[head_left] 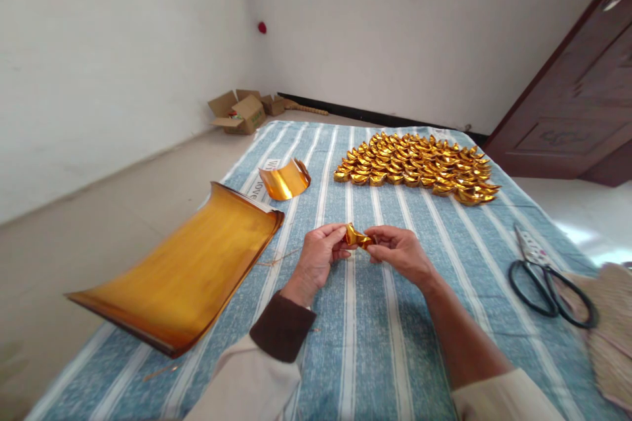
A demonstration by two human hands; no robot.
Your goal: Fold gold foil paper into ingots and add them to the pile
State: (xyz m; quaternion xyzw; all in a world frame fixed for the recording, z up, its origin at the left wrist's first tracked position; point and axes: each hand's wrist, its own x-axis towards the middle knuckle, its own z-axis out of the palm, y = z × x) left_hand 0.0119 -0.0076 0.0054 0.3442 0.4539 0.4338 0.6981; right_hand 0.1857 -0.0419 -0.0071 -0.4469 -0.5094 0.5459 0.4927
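Note:
My left hand (318, 255) and my right hand (399, 251) meet over the middle of the blue striped cloth (365, 342). Between their fingertips they pinch a small folded piece of gold foil paper (356, 237), each hand on one end of it. Beyond the hands lies a broad patch of several finished gold paper ingots (419, 168) laid close together in rows. A stack of large gold foil sheets (182, 270) with curled edges lies to the left of my left hand.
A small curled gold sheet (285, 179) rests on a white label behind the stack. Black-handled scissors (546, 276) lie at the right beside a woven fan (612, 316). Open cardboard boxes (239, 112) stand on the floor by the far wall; a dark wooden door (577, 99) is at right.

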